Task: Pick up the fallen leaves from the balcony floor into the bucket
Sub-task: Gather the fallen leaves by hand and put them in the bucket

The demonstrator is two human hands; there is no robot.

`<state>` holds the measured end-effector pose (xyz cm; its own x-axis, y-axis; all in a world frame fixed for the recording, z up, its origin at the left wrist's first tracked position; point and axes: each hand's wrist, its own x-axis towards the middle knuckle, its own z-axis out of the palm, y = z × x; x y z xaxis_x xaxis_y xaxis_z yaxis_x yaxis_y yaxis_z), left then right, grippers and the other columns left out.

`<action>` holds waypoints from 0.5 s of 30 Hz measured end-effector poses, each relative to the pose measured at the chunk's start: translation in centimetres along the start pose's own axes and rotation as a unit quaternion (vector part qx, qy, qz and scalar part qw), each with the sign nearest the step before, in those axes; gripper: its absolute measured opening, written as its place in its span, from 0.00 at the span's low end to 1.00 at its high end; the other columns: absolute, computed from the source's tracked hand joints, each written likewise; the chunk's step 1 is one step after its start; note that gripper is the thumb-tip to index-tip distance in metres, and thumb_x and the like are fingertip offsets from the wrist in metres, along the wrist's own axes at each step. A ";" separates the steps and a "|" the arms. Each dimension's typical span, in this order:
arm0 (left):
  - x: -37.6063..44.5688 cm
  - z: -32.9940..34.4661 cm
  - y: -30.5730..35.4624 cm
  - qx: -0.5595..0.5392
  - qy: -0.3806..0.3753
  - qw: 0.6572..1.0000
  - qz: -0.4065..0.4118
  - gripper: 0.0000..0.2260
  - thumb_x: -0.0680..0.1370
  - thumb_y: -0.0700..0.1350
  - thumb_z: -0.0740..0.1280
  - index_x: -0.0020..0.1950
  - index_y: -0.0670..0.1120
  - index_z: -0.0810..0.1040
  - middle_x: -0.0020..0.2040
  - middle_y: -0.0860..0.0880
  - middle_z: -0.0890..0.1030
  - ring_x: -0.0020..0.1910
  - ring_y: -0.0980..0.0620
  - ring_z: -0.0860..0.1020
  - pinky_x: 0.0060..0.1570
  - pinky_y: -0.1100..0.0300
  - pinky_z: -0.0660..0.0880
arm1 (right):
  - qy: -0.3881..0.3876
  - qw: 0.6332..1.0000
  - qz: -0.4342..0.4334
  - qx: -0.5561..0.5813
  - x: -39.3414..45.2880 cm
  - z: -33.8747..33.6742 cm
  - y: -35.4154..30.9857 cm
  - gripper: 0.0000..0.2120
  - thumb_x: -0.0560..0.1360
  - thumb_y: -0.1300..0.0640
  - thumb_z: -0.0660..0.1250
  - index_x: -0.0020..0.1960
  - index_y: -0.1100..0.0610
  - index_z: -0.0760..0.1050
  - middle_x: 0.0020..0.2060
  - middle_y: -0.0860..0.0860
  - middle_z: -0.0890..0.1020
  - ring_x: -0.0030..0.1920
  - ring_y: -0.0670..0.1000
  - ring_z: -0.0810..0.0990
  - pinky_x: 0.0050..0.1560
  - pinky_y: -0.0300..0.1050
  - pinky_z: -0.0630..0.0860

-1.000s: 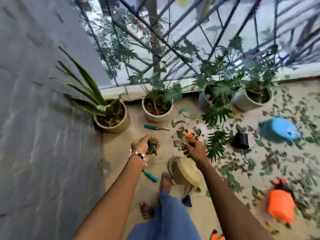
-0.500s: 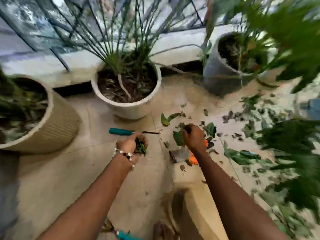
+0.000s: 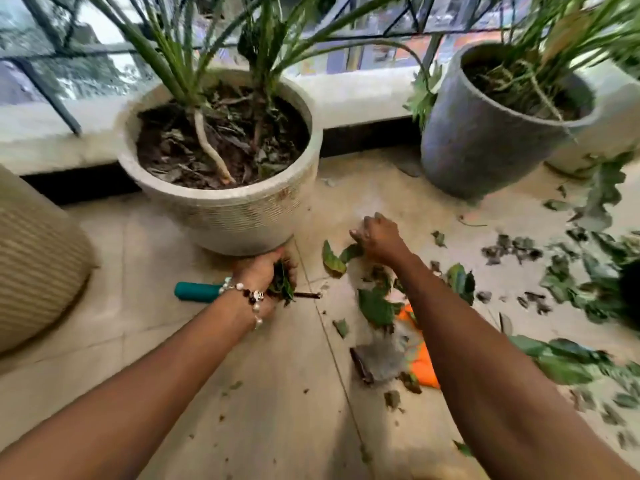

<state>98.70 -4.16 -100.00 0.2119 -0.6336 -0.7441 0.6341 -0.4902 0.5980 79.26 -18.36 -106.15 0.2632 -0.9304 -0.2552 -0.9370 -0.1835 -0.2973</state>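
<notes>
My left hand (image 3: 265, 275), with a bead bracelet on the wrist, grips a bunch of green leaves (image 3: 283, 284) just in front of the white pot (image 3: 221, 216). My right hand (image 3: 379, 239) reaches down to the tile floor and its fingers curl onto a fallen leaf (image 3: 351, 252) next to a bigger leaf (image 3: 332, 261). Several more fallen leaves (image 3: 377, 306) lie scattered on the floor to the right. The bucket is out of sight.
A teal-handled tool (image 3: 199, 292) lies on the floor behind my left wrist. An orange and grey trowel (image 3: 391, 362) lies under my right forearm. A grey pot (image 3: 485, 143) stands at the back right and a ribbed beige pot (image 3: 34, 265) at the left. Railing and ledge run behind.
I have leaned down and closer to the floor; the bucket has dropped out of view. My right hand moved forward to the leaves by the white pot. My left hand keeps its bunch.
</notes>
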 end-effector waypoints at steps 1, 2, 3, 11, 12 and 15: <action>-0.1 0.1 0.0 0.000 0.007 1.000 0.003 0.12 0.80 0.41 0.62 0.37 0.40 0.74 0.23 0.48 0.77 0.18 0.54 0.72 0.20 0.68 0.70 | 0.022 1.000 0.001 0.011 -0.7 0.4 -0.7 0.23 0.80 0.44 0.60 0.60 0.64 0.72 0.61 0.65 0.72 0.62 0.64 0.70 0.62 0.52 0.66; -0.3 0.2 0.0 0.000 0.015 1.000 0.002 0.11 0.80 0.39 0.62 0.38 0.40 0.75 0.24 0.47 0.77 0.18 0.54 0.72 0.21 0.67 0.70 | 0.042 0.999 -0.001 0.023 -1.6 0.9 -1.4 0.23 0.79 0.43 0.61 0.59 0.63 0.73 0.60 0.64 0.73 0.60 0.64 0.71 0.61 0.53 0.68; -0.4 0.3 -0.2 -0.005 0.020 1.000 -0.001 0.10 0.79 0.38 0.63 0.38 0.40 0.75 0.25 0.47 0.77 0.18 0.54 0.73 0.21 0.67 0.71 | 0.050 0.997 -0.007 0.051 -2.9 1.6 -2.2 0.23 0.79 0.42 0.61 0.60 0.62 0.73 0.60 0.62 0.73 0.60 0.62 0.71 0.62 0.54 0.69; 0.3 1.4 -1.8 0.004 0.008 1.000 0.009 0.08 0.79 0.37 0.64 0.40 0.39 0.77 0.27 0.44 0.77 0.20 0.51 0.72 0.22 0.65 0.71 | 0.087 0.985 -0.143 -0.030 -7.6 4.3 -4.9 0.15 0.80 0.63 0.58 0.63 0.66 0.75 0.64 0.62 0.75 0.65 0.58 0.70 0.65 0.49 0.68; 0.2 1.5 -1.8 0.008 0.009 1.000 0.011 0.07 0.79 0.37 0.64 0.41 0.38 0.77 0.27 0.44 0.77 0.20 0.52 0.72 0.22 0.65 0.71 | 0.092 0.986 -0.140 -0.010 -7.7 4.0 -4.7 0.13 0.78 0.63 0.61 0.60 0.66 0.78 0.59 0.62 0.78 0.60 0.59 0.73 0.60 0.51 0.71; -0.1 1.3 -1.9 0.022 0.012 1.000 0.013 0.07 0.80 0.37 0.64 0.43 0.38 0.77 0.31 0.43 0.78 0.20 0.53 0.71 0.22 0.65 0.71 | 0.099 0.988 -0.111 0.035 -7.6 2.7 -3.9 0.10 0.72 0.65 0.68 0.52 0.63 0.83 0.48 0.59 0.84 0.50 0.57 0.80 0.52 0.51 0.77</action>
<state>96.55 -3.98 -100.68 0.2456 -0.6318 -0.7352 0.5948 -0.5006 0.6289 81.51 -9.71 -105.55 0.4044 -0.9146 0.0059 -0.8408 -0.3744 -0.3909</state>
